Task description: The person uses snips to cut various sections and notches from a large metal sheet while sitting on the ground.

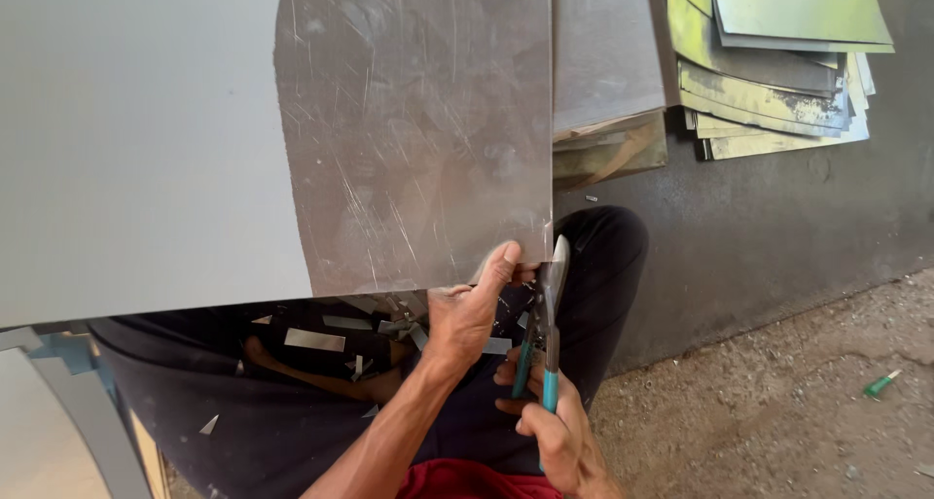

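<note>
Metal sheet (413, 129), upright above both hands: left hand (472, 309) pinches its lower corner; right hand (550, 426) grips snips (543, 329) at its right edge.

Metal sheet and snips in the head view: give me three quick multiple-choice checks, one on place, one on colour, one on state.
1. Where do the snips meet the metal sheet?
A. its top edge
B. its lower right corner
C. its left edge

2. What colour are the snips' handles?
A. red
B. yellow
C. teal

3. How is the sheet held?
A. pinched at its lower edge by the left hand
B. lying flat on the ground
C. clamped in a vise

Answers:
1 B: the blades sit at the sheet's lower right corner.
2 C: teal grips show in the right hand.
3 A: the left thumb presses on the sheet's lower edge, just left of the blades.
</note>
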